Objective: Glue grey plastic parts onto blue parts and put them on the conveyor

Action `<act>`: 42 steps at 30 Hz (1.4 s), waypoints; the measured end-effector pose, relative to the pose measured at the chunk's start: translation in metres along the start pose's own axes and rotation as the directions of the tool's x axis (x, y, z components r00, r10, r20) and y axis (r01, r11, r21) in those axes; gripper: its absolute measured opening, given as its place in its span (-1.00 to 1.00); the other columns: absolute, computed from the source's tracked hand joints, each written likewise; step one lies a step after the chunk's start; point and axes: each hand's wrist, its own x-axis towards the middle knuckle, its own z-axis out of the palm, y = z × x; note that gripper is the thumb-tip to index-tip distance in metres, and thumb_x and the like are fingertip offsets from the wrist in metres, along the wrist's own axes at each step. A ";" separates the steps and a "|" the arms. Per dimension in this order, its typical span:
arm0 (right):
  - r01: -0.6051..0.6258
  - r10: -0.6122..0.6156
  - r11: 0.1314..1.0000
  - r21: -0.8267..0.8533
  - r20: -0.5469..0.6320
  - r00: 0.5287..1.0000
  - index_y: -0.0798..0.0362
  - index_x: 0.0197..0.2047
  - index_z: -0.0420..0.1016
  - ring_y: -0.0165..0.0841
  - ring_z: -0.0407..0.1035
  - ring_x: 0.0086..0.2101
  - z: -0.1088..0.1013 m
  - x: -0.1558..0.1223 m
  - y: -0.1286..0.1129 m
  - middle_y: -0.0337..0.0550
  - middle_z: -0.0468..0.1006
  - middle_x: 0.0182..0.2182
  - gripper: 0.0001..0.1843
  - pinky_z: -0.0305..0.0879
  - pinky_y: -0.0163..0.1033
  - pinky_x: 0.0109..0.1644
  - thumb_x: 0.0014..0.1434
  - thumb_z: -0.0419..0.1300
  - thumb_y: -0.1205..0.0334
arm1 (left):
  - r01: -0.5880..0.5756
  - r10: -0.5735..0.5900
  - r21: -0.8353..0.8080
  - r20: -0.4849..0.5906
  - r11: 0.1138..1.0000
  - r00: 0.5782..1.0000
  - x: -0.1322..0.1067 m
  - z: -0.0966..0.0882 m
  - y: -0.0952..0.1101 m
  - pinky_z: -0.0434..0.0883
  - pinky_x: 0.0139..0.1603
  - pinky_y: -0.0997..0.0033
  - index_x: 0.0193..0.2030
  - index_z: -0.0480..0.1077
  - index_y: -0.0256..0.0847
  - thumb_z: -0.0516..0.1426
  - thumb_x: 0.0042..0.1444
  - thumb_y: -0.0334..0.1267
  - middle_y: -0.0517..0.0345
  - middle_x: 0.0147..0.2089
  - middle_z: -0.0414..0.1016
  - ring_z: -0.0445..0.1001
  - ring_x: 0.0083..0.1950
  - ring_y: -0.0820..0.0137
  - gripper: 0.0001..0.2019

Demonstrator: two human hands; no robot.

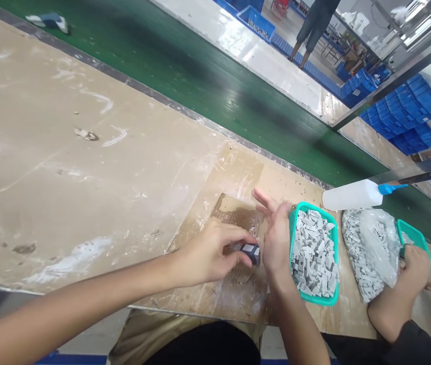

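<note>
My left hand pinches a small grey-and-black block between thumb and fingers. My right hand stands open with its fingers spread, just beside that block and against the edge of a teal plastic basket. The basket is heaped with small grey pieces. Under my hands lies a plastic-covered board with a brown patch. A co-worker's hand rests by a second teal basket, past a clear bag of grey pieces.
A white plastic bottle with a blue nozzle lies beyond the basket. The long, scuffed beige workbench stretches left, with a dark edge and green floor behind it. A standing person and stacked blue crates are farther off.
</note>
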 end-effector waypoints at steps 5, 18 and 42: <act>0.058 -0.046 0.995 0.080 -0.141 0.989 0.07 0.01 0.57 -0.19 0.42 0.09 0.016 -0.002 0.001 -0.02 0.61 0.02 -0.21 0.20 0.03 0.25 0.38 -0.26 -0.32 | -0.267 0.288 0.156 -0.128 0.951 0.949 -0.005 0.008 -0.007 0.45 -0.39 0.48 -0.15 0.55 -0.31 0.08 0.10 -0.54 0.07 -0.41 0.63 0.55 -0.45 0.39 -0.74; 0.123 -0.151 0.962 -0.244 -0.102 0.983 -0.01 -0.13 0.59 -0.26 0.45 -0.05 0.034 0.012 0.005 -0.16 0.62 -0.14 -0.40 0.23 -0.07 0.12 0.43 -0.19 -0.16 | -0.260 0.361 0.349 -0.266 0.901 0.894 -0.004 0.005 -0.019 0.34 -0.50 0.52 -0.39 0.44 -0.28 -0.05 0.00 -0.61 0.13 -0.51 0.48 0.40 -0.52 0.45 -0.72; 0.351 -0.339 0.929 -0.112 0.118 0.933 -0.22 0.19 0.49 -0.31 0.43 0.09 -0.024 -0.022 0.016 -0.22 0.54 0.11 -0.62 0.35 -0.15 0.21 0.32 0.24 0.19 | 0.201 -0.235 -0.926 0.127 0.321 0.964 0.009 -0.007 -0.024 0.54 -0.21 0.42 -0.16 0.42 -0.23 0.36 0.11 -0.19 0.11 -0.21 0.53 0.59 -0.27 0.39 -0.73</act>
